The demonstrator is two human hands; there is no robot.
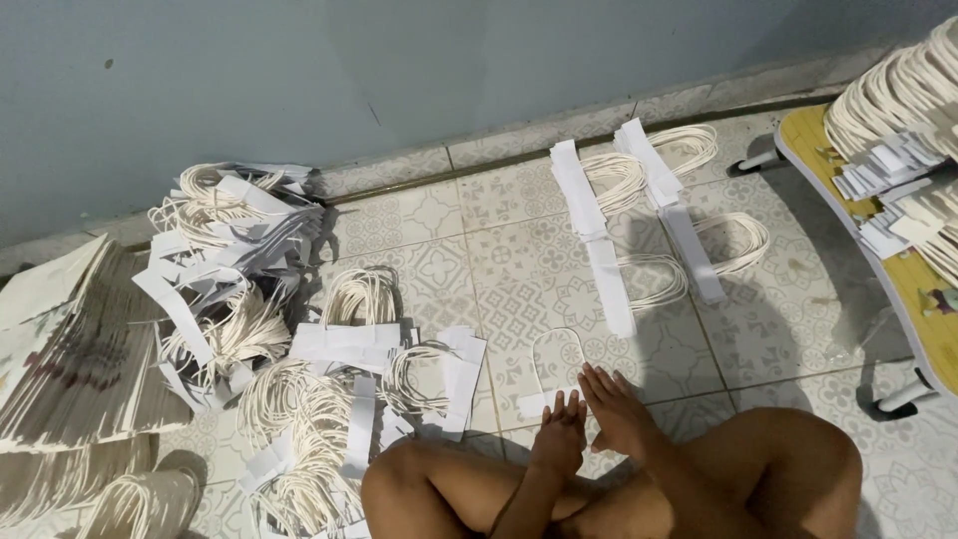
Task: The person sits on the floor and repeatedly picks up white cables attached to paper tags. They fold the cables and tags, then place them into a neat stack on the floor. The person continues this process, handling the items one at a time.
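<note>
White paper and pale cord make up nearly everything here. Both hands are lying flat, fingers spread and gripping nothing, on a handle on the floor: a thin cord loop arching up from a flat white paper strip. The left hand is pressing the strip's middle, and the right hand is pressing down just beside it, at the strip's right end. The floor is glossy tile with a faint grey ornamental pattern.

To the left, a loose heap of handles is sprawling, cords curling in bundles and strips lying at all angles. Further left, a stack of bags, flat and folded, is fanning its thin edges. Ahead, two neat rows of handles are lying with strips overlapped in long bands and loops pointing right. At the right edge, a yellow-topped desk with a rounded grey rim is carrying more piled handles.
</note>
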